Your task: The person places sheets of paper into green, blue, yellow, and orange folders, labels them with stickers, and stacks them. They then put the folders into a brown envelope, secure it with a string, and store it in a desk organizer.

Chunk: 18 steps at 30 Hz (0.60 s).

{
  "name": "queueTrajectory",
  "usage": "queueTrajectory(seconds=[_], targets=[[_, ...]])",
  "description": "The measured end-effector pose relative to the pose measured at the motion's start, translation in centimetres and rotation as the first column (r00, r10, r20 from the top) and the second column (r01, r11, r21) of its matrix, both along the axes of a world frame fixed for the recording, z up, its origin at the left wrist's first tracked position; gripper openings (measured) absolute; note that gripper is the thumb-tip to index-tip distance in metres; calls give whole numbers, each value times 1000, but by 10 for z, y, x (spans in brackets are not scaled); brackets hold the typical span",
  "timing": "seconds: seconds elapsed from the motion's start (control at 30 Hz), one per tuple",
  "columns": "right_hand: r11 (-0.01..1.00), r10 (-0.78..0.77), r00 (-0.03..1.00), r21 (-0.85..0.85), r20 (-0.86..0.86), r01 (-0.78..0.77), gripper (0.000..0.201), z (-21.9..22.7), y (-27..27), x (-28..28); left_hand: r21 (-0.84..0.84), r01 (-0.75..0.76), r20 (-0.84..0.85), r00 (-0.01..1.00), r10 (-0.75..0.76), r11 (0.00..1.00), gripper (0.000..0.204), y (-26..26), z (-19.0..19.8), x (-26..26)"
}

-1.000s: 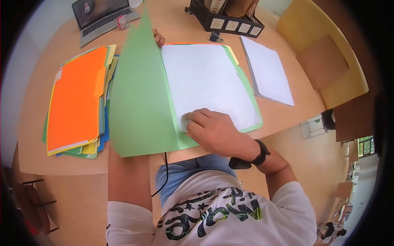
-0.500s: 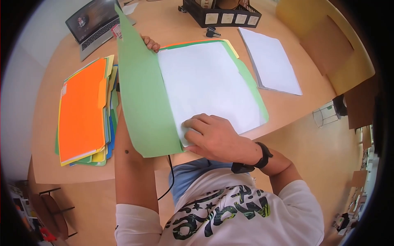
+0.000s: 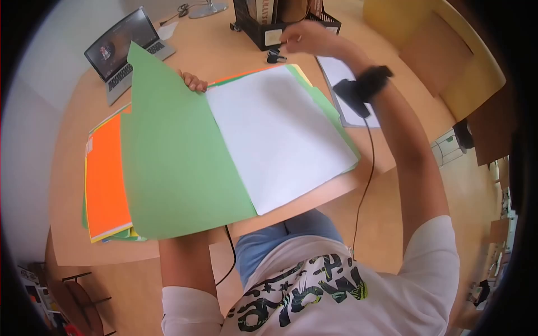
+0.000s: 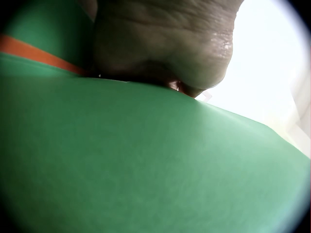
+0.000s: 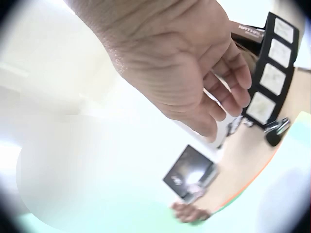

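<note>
A light green folder (image 3: 174, 157) lies spread on a stack near the table's front edge, its cover raised to the left. White paper (image 3: 274, 140) fills its right side. At the top edge of the cover, my left hand (image 3: 194, 83) grips it with curled fingers, the rest of the hand hidden behind it; in the left wrist view the green sheet hides most of the fingers. My right hand (image 3: 314, 40) is raised over the far side of the table, by the black basket (image 3: 273, 38). Its fingers are loosely bent and hold nothing in the right wrist view.
Left of the green folder is a pile topped by an orange folder (image 3: 106, 173), partly covered. A laptop (image 3: 126, 53) stands at the back left. Small black clips (image 3: 274, 56) lie before the basket. More white paper (image 3: 350, 109) lies under my right forearm.
My right hand has left the lower edge of the white paper and moved up and away to the basket. The green cover has swung left and lower, over part of the orange pile.
</note>
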State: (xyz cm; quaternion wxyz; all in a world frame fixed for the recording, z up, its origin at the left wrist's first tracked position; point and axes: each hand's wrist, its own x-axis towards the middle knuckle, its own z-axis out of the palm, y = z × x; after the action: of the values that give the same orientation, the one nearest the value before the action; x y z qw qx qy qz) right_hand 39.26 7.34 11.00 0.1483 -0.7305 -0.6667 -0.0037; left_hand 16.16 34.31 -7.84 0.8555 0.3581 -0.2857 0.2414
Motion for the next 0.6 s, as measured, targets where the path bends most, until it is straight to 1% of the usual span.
queueTrajectory(seconds=[0.03, 0.07, 0.13, 0.17, 0.23, 0.33, 0.37, 0.47, 0.5, 0.53, 0.57, 0.6], targets=[[973, -86, 981, -199, 172, 120, 39, -10, 23, 13, 29, -7, -13, 1000, 8, 1000, 16, -3, 2, -2], [942, -171, 963, -251, 208, 222, 48, -19, 34, 18, 55, -17, -25, 1000, 18, 998, 17, -4, 4, -3], [978, -194, 978, -68, 70, 199, 56, -59, 52, 50, 47, -30, -71, 997, 33, 998, 37, 4, 1, -1], [981, -193, 981, -28, 15, 193, 56, -72, 58, 56, 35, -40, -98, 994, 44, 999, 49, 5, 0, -3], [983, -175, 979, 46, -101, 180, 58, -88, 66, 59, 71, -26, -121, 992, 34, 997, 49, -5, 8, -4], [993, -113, 974, -12, -198, 113, 59, -90, 75, 56, 99, -3, -140, 990, 17, 995, 50, -16, 21, -6], [993, -120, 971, -47, -207, 112, 56, -89, 75, 54, 105, 8, -141, 990, 7, 994, 50, -18, 24, -6], [991, -100, 913, 40, -396, 125, 50, -95, 72, 50, 70, 38, -115, 993, -30, 997, 54, -15, 24, -4], [981, -60, 855, 126, -516, 145, 41, -107, 77, 58, 92, 35, -129, 991, -23, 995, 54, -12, 24, -4], [986, 7, 769, 132, -639, 101, 40, -101, 74, 50, 114, 31, -142, 990, -14, 993, 54, -10, 26, -4], [989, 68, 663, 140, -745, 57, 38, -88, 64, 34, 135, 25, -153, 988, -4, 990, 54, -10, 27, -4], [988, 120, 537, 152, -835, 15, 37, -75, 55, 23, 123, -28, -155, 987, 47, 992, 53, -16, 31, -6]])
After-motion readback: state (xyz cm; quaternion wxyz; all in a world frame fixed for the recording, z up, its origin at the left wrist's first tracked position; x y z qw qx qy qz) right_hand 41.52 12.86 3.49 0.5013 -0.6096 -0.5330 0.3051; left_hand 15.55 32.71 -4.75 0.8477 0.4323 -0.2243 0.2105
